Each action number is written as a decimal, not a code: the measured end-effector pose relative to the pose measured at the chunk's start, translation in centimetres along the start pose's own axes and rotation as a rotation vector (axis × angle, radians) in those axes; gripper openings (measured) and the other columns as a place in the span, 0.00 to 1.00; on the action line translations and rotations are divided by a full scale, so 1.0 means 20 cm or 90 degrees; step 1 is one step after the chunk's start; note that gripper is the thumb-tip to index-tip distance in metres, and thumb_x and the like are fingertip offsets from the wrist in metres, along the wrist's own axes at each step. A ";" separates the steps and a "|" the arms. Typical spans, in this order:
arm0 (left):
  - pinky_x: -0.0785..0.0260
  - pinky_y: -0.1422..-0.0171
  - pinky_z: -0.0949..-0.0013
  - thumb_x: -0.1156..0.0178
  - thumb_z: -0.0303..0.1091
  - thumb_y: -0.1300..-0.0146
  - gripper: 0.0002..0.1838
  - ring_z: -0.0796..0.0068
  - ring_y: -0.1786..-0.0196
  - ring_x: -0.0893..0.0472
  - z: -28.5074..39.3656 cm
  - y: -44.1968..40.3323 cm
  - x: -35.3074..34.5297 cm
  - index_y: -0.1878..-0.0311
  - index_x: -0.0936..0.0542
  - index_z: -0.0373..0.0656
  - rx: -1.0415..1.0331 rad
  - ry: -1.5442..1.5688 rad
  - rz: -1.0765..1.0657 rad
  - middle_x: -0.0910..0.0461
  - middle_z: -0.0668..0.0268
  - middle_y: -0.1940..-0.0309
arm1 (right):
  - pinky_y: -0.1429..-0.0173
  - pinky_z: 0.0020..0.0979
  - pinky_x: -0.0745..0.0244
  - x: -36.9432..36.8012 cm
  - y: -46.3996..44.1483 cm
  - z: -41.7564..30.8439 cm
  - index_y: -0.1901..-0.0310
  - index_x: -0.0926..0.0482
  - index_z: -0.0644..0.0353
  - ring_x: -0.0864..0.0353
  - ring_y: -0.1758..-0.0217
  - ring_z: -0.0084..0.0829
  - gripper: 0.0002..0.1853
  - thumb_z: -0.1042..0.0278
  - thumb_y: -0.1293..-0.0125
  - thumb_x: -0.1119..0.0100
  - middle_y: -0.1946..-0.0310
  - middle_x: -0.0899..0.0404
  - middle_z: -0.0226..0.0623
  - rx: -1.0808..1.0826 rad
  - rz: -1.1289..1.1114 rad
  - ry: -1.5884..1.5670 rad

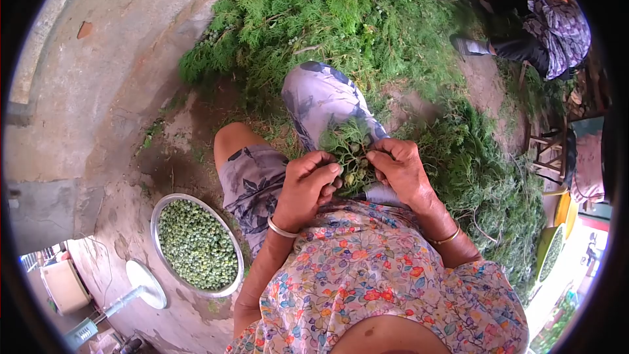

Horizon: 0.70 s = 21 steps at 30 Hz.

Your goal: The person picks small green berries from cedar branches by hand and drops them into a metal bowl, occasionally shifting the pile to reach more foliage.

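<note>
Branches (354,19) lie heaped ahead; ground (187,124) opens leftward, where our basin (155,223) stands, its rim just beside our shorts (246,174) and nearer the left hand (304,187). Centrally, it and the right hand (401,169) pinch opposite sides of one sprig (347,136), long axis roughly forward, small cones (354,147) between the fingertips (374,156).

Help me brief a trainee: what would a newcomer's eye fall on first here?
A broad heap of feathery green branches would likely catch the eye first, spread across the top of the view. Next, a silvery, metal-looking basin full of small, roundish green cones stands at lower left. At centre, the bare left hand and bare right hand hold a leafy green sprig between them.
</note>
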State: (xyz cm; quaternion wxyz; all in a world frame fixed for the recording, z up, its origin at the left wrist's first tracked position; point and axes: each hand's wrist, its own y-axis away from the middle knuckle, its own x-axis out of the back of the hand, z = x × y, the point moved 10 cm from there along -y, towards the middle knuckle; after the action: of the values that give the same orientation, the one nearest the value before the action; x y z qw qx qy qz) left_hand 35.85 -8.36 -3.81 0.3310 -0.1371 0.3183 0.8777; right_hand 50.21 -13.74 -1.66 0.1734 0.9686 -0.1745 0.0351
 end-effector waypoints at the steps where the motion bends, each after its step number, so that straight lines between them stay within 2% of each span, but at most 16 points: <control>1: 0.49 0.81 0.82 0.44 0.28 0.39 0.06 0.88 0.82 0.37 -0.01 0.00 0.01 0.65 0.27 0.36 0.001 0.000 -0.001 0.30 0.70 0.79 | 0.79 0.21 0.37 0.00 0.00 0.00 0.69 0.23 0.69 0.31 0.82 0.15 0.07 0.74 0.37 0.45 0.84 0.29 0.26 0.001 -0.007 0.004; 3: 0.49 0.83 0.81 0.44 0.29 0.38 0.06 0.86 0.81 0.37 -0.05 -0.01 0.00 0.63 0.26 0.35 0.020 0.148 -0.079 0.30 0.68 0.78 | 0.79 0.21 0.37 -0.01 0.00 0.01 0.69 0.23 0.69 0.32 0.82 0.14 0.07 0.74 0.37 0.45 0.84 0.29 0.26 0.008 -0.014 0.000; 5: 0.48 0.83 0.81 0.44 0.29 0.38 0.07 0.85 0.81 0.36 -0.07 -0.01 0.00 0.61 0.26 0.35 0.020 0.215 -0.114 0.30 0.67 0.77 | 0.79 0.21 0.38 -0.02 -0.01 0.03 0.69 0.23 0.69 0.32 0.83 0.14 0.07 0.74 0.37 0.45 0.84 0.30 0.26 0.014 -0.020 -0.004; 7: 0.48 0.84 0.80 0.44 0.29 0.38 0.08 0.84 0.80 0.35 -0.06 -0.01 0.04 0.59 0.25 0.34 0.020 0.282 -0.149 0.29 0.66 0.77 | 0.80 0.20 0.39 0.02 -0.01 0.05 0.70 0.23 0.69 0.33 0.83 0.14 0.07 0.74 0.37 0.45 0.84 0.29 0.26 0.011 0.035 -0.012; 9: 0.43 0.83 0.79 0.46 0.30 0.37 0.11 0.81 0.79 0.33 0.09 0.04 0.06 0.55 0.26 0.34 -0.073 0.482 -0.307 0.27 0.61 0.73 | 0.80 0.20 0.39 0.05 -0.01 0.06 0.70 0.23 0.69 0.33 0.83 0.14 0.07 0.74 0.37 0.45 0.85 0.29 0.26 -0.016 0.045 -0.048; 10: 0.43 0.83 0.79 0.46 0.30 0.37 0.11 0.81 0.79 0.33 0.10 0.04 0.07 0.55 0.26 0.34 -0.074 0.483 -0.307 0.27 0.61 0.73 | 0.80 0.20 0.40 0.05 -0.01 0.08 0.70 0.23 0.68 0.34 0.83 0.14 0.07 0.74 0.36 0.46 0.85 0.29 0.26 -0.043 0.053 -0.083; 12: 0.40 0.82 0.78 0.48 0.35 0.35 0.13 0.78 0.77 0.31 0.11 0.03 0.15 0.54 0.26 0.34 -0.110 0.409 -0.213 0.27 0.56 0.70 | 0.80 0.20 0.40 0.04 0.00 0.06 0.70 0.23 0.68 0.34 0.84 0.14 0.07 0.74 0.36 0.46 0.85 0.29 0.26 -0.033 0.048 -0.089; 13: 0.38 0.80 0.78 0.47 0.39 0.35 0.14 0.76 0.76 0.30 0.11 0.04 0.16 0.57 0.26 0.35 -0.092 0.385 -0.151 0.27 0.54 0.68 | 0.80 0.20 0.40 0.02 0.00 0.05 0.70 0.24 0.68 0.34 0.84 0.14 0.07 0.73 0.36 0.46 0.85 0.29 0.26 -0.022 0.043 -0.096; 16: 0.39 0.80 0.78 0.45 0.38 0.37 0.13 0.77 0.76 0.31 0.10 0.06 0.14 0.60 0.27 0.36 -0.131 0.329 -0.088 0.28 0.54 0.67 | 0.81 0.20 0.40 0.03 0.00 0.04 0.70 0.24 0.68 0.34 0.84 0.14 0.07 0.73 0.36 0.46 0.85 0.30 0.26 -0.012 0.050 -0.090; 17: 0.40 0.80 0.78 0.41 0.34 0.41 0.10 0.78 0.77 0.31 0.12 0.08 0.12 0.66 0.27 0.36 -0.177 0.307 -0.075 0.27 0.56 0.70 | 0.81 0.20 0.40 0.03 -0.01 0.04 0.70 0.24 0.68 0.34 0.84 0.14 0.07 0.73 0.36 0.46 0.85 0.30 0.26 -0.012 0.050 -0.090; 18: 0.40 0.80 0.78 0.41 0.34 0.41 0.10 0.78 0.77 0.31 0.12 0.09 0.09 0.66 0.27 0.36 -0.177 0.306 -0.075 0.27 0.56 0.70 | 0.81 0.20 0.40 0.02 -0.01 0.04 0.70 0.23 0.68 0.34 0.84 0.14 0.07 0.73 0.37 0.45 0.85 0.30 0.26 -0.021 0.046 -0.092; 20: 0.40 0.78 0.79 0.34 0.31 0.47 0.10 0.79 0.78 0.30 0.18 0.13 0.07 0.69 0.25 0.38 -0.239 -0.053 0.033 0.25 0.61 0.75 | 0.81 0.21 0.39 0.02 -0.01 0.05 0.70 0.23 0.68 0.33 0.84 0.14 0.07 0.73 0.37 0.45 0.86 0.30 0.26 -0.030 0.042 -0.093; 21: 0.37 0.76 0.76 0.30 0.29 0.53 0.11 0.78 0.79 0.28 0.27 0.15 0.03 0.72 0.25 0.38 -0.352 -0.373 0.104 0.25 0.64 0.80 | 0.81 0.21 0.39 0.02 -0.01 0.04 0.70 0.23 0.68 0.33 0.84 0.14 0.07 0.74 0.37 0.45 0.85 0.29 0.26 0.000 0.049 -0.063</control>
State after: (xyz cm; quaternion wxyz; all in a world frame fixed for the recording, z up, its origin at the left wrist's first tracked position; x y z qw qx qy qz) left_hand 33.16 -6.23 1.47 0.2875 0.0609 -0.0278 0.9554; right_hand 50.69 -13.96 -2.48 0.1629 0.9618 -0.2201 -0.0065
